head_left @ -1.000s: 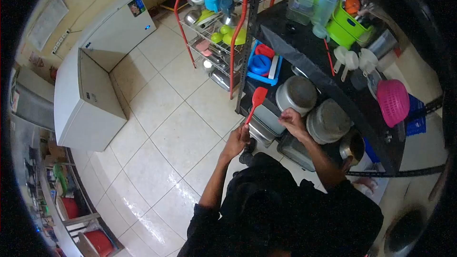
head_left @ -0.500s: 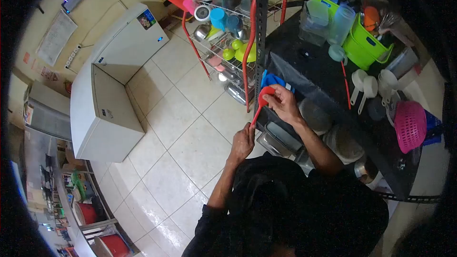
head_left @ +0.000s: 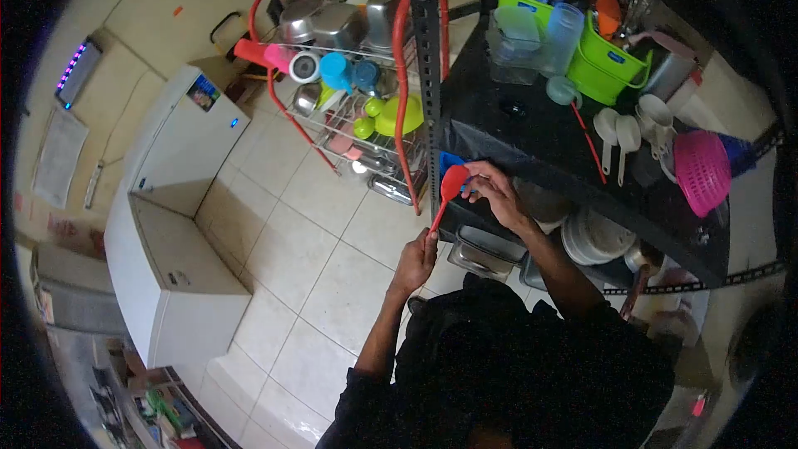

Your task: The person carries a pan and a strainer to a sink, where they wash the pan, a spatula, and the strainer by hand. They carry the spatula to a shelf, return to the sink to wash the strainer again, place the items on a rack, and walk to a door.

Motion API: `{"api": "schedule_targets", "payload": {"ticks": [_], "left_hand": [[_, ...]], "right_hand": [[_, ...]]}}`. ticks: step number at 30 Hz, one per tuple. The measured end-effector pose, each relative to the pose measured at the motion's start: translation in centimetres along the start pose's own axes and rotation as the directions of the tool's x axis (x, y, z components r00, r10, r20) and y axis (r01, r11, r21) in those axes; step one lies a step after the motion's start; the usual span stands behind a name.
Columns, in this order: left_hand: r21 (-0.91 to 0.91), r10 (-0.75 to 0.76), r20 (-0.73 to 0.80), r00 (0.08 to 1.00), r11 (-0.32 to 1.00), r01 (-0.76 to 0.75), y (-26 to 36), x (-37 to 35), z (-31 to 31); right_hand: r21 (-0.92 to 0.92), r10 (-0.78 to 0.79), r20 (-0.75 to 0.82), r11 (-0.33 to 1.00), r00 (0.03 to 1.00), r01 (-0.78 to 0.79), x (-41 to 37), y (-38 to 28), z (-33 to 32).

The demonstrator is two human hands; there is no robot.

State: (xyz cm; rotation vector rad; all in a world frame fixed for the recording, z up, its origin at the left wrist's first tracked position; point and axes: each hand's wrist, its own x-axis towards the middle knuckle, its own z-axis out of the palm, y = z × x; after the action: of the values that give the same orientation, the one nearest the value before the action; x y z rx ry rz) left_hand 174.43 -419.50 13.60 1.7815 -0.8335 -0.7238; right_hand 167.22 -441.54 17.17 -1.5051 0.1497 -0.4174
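Note:
My left hand grips the lower end of a red spatula, which points up toward the black metal shelf. My right hand pinches the spatula's flat red head, just in front of the shelf's upright post. Both hands sit at the shelf's left front corner, above the tiled floor. A blue item behind the spatula head is mostly hidden by my right hand.
A red wire dish rack with steel bowls and coloured cups stands left of the shelf. On the shelf top are a green basket, clear jugs, white scoops and a pink colander. Steel pots and trays fill the lower shelf. A white chest freezer stands left.
My right hand left the steel pot lid and took the spatula's head. Both hands and the spatula have shifted toward the shelf post as my head moved.

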Motion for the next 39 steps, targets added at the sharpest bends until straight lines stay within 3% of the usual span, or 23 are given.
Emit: {"api": "schedule_targets", "payload": {"ticks": [1,4,8,12,15,17,21,27,30,36,39], "left_hand": [[0.011,0.005,0.023,1.0,1.0,-0.005,0.1,0.3,-0.3],[0.123,0.085,0.079,0.993,0.988,-0.095,0.4,0.6,-0.8],[0.172,0.176,0.129,0.976,0.965,-0.196,0.2,0.9,-0.4],[0.005,0.161,0.183,0.97,0.986,-0.164,-1.4,1.0,0.0],[-0.105,0.139,0.219,0.966,0.987,-0.118,-1.4,0.8,-0.3],[-0.17,0.163,0.211,0.964,0.977,-0.128,-0.6,0.7,-0.7],[-0.051,0.192,0.234,0.953,0.981,-0.185,-0.5,1.3,-1.2],[0.079,0.228,0.173,0.958,0.967,-0.244,-0.3,1.3,-1.5],[0.114,0.204,0.164,0.965,0.968,-0.224,0.4,1.2,-1.6],[0.132,0.22,0.15,0.964,0.962,-0.24,0.3,1.4,-2.1],[0.186,0.231,0.132,0.964,0.949,-0.253,0.8,1.9,-2.0]], "right_hand": [[-0.024,0.098,-0.071,0.995,0.993,-0.099,-0.3,-1.8,0.9],[-0.415,0.09,-0.214,0.893,0.973,-0.174,-0.4,-2.7,2.7],[-0.566,-0.143,-0.4,0.815,0.905,-0.122,0.1,-0.4,3.8],[-0.512,-0.043,-0.318,0.848,0.947,-0.134,-0.4,-1.9,4.6],[-0.295,-0.035,-0.154,0.955,0.988,-0.012,-0.8,-1.7,3.9],[-0.188,0.064,-0.073,0.979,0.995,-0.077,-1.7,-2.4,3.8],[-0.002,0.06,-0.08,0.998,0.995,-0.06,-2.4,-3.8,4.9],[-0.171,0.209,-0.084,0.96,0.974,-0.221,-1.5,-5.3,3.9],[-0.472,0.325,-0.063,0.823,0.943,-0.315,-0.9,-6.8,3.9],[-0.195,0.028,0.139,0.981,0.99,0.0,-1.6,-3.8,2.7],[-0.073,0.018,0.197,0.997,0.98,-0.004,-1.8,-3.7,2.1]]}}
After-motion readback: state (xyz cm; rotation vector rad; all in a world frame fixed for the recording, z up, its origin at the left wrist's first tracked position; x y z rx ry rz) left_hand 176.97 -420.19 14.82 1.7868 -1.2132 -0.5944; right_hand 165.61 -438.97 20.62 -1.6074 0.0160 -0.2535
